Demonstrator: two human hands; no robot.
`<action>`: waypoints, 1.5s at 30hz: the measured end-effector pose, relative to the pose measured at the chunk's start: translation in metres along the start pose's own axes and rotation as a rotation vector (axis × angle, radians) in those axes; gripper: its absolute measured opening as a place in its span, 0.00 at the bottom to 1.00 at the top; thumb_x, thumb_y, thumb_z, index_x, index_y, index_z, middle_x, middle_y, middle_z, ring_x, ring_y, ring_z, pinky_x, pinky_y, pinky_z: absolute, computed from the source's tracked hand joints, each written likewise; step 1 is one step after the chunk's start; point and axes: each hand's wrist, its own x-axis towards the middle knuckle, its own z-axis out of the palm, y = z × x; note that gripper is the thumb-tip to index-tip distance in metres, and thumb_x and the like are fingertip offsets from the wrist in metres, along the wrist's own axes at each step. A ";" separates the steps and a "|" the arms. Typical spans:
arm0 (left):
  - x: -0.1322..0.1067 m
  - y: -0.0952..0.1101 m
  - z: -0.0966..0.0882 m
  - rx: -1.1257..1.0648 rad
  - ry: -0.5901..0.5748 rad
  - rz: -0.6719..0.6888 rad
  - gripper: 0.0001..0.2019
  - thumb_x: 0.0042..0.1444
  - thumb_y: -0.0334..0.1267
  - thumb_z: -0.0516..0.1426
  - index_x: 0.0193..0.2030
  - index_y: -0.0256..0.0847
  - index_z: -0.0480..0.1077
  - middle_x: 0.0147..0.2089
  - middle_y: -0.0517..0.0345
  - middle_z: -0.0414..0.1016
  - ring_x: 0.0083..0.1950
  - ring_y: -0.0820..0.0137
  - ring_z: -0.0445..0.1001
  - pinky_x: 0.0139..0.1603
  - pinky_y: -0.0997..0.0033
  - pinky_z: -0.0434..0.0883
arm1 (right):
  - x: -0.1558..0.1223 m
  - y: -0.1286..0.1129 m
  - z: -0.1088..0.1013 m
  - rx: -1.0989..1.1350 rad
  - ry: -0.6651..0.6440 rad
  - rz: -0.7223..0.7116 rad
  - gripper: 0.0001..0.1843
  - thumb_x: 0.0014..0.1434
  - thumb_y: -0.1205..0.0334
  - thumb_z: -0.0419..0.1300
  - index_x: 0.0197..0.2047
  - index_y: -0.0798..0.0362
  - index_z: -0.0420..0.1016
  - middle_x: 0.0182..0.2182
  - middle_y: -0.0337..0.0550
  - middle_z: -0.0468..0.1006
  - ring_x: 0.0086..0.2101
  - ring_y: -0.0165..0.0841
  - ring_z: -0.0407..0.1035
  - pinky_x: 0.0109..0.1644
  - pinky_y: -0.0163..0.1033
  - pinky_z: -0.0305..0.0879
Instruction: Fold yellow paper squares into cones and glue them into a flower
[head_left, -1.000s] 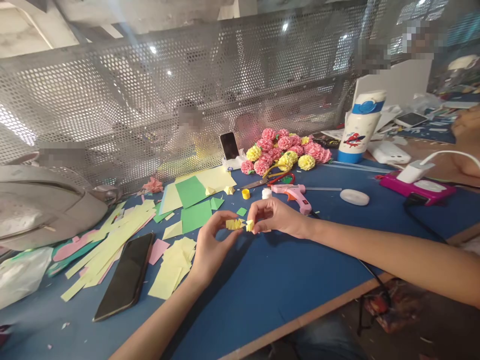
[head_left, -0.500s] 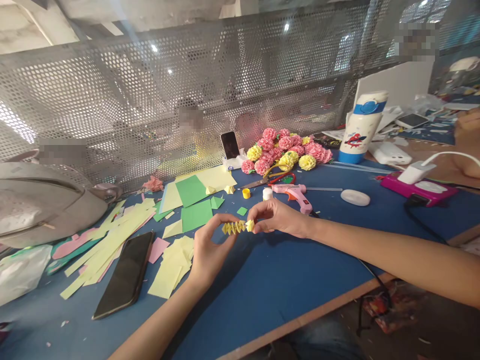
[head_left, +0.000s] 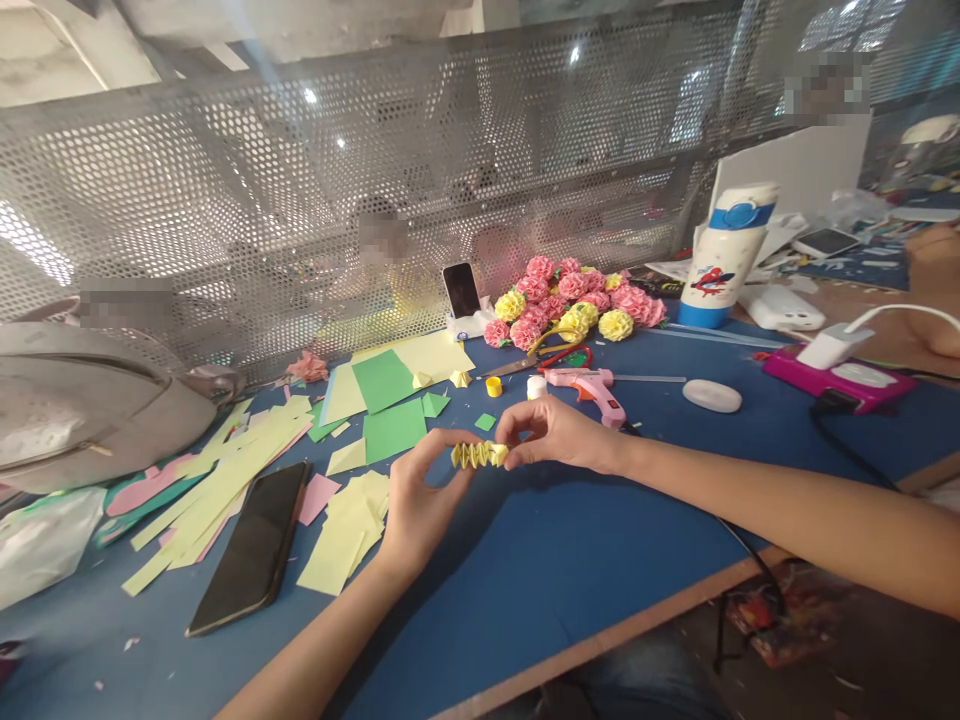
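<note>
Between my two hands, above the blue table, is a short row of yellow folded paper pieces (head_left: 472,455). My left hand (head_left: 421,485) pinches the row between thumb and forefinger. At its right end, my right hand (head_left: 551,437) grips a paler folded paper piece (head_left: 497,455), which now touches the row. Two similar folded pieces lie behind, one (head_left: 460,379) near a small yellow cap (head_left: 493,386). A white-capped bottle (head_left: 536,387) stands just beyond my right fingers, partly hidden. Yellow paper squares (head_left: 349,530) lie left of my left hand.
A pink glue gun (head_left: 592,390), scissors (head_left: 525,366) and paper flowers (head_left: 559,297) lie behind my hands. A dark phone (head_left: 251,550) and paper strips (head_left: 225,475) are at left. At right are a flask (head_left: 724,258) and a magenta power strip (head_left: 832,377). Another person's arm (head_left: 907,320) rests far right.
The gap between the paler piece and the yellow row has closed; the row has shifted slightly right to meet it. Both hands have stayed nearly in place.
</note>
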 end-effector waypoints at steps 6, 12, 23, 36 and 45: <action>0.002 0.002 -0.001 0.001 -0.008 0.011 0.06 0.55 0.30 0.58 0.38 0.43 0.75 0.37 0.60 0.80 0.39 0.68 0.77 0.45 0.70 0.71 | 0.000 0.001 -0.002 -0.063 -0.011 0.003 0.15 0.46 0.54 0.75 0.31 0.55 0.79 0.29 0.38 0.79 0.29 0.28 0.69 0.37 0.34 0.65; 0.003 0.003 -0.001 -0.002 -0.043 0.028 0.08 0.55 0.28 0.58 0.37 0.43 0.76 0.38 0.60 0.80 0.40 0.68 0.77 0.46 0.70 0.71 | 0.002 0.003 -0.006 -0.107 -0.018 0.003 0.15 0.47 0.53 0.74 0.33 0.55 0.80 0.30 0.39 0.80 0.29 0.28 0.69 0.35 0.34 0.65; 0.004 0.001 -0.001 -0.024 -0.081 0.043 0.07 0.56 0.29 0.58 0.37 0.43 0.76 0.38 0.59 0.80 0.40 0.67 0.77 0.46 0.69 0.70 | 0.001 0.002 -0.010 -0.156 -0.041 -0.010 0.16 0.47 0.52 0.74 0.33 0.55 0.81 0.28 0.38 0.78 0.26 0.27 0.64 0.30 0.33 0.59; 0.005 0.002 -0.002 -0.010 -0.065 0.039 0.07 0.56 0.29 0.57 0.37 0.43 0.76 0.37 0.59 0.80 0.40 0.66 0.77 0.46 0.68 0.71 | 0.001 0.001 -0.011 -0.158 -0.036 -0.020 0.15 0.47 0.52 0.74 0.33 0.54 0.81 0.27 0.37 0.76 0.26 0.26 0.62 0.29 0.33 0.55; 0.004 0.001 -0.001 -0.018 -0.086 0.053 0.08 0.55 0.28 0.58 0.37 0.44 0.76 0.37 0.60 0.80 0.40 0.67 0.76 0.47 0.68 0.69 | 0.002 -0.004 -0.007 -0.095 -0.023 0.054 0.17 0.46 0.54 0.75 0.31 0.55 0.76 0.28 0.35 0.76 0.28 0.25 0.65 0.32 0.32 0.59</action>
